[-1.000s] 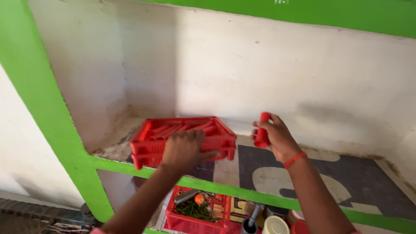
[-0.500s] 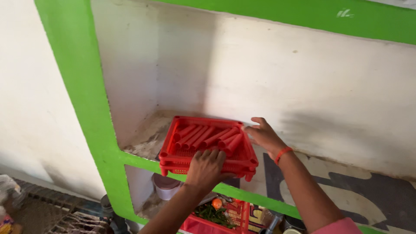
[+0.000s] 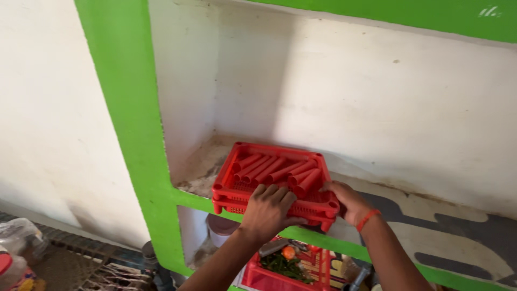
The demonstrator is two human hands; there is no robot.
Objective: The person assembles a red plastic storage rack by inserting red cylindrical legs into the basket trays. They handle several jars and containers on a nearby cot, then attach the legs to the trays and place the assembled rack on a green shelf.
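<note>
A red plastic tray [image 3: 231, 183] with slotted sides rests at the front left of a wall shelf [image 3: 199, 167]. Several red plastic tubes [image 3: 272, 170] lie side by side inside it. My left hand [image 3: 269, 207] grips the tray's front edge, fingers curled over the rim. My right hand [image 3: 347, 199], with a red band on the wrist, holds the tray's front right corner.
The shelf sits in a white niche framed in green [image 3: 134, 124]. A grey-and-white patterned sheet [image 3: 441, 237] covers the shelf to the right. Below, a second red basket [image 3: 269, 277] holds green chillies and a tomato [image 3: 290, 252], beside a pale bowl [image 3: 221, 229].
My right hand dropped the last red tube into the tray, then came down from the tray's far right edge to its front right corner. The view shifted left.
</note>
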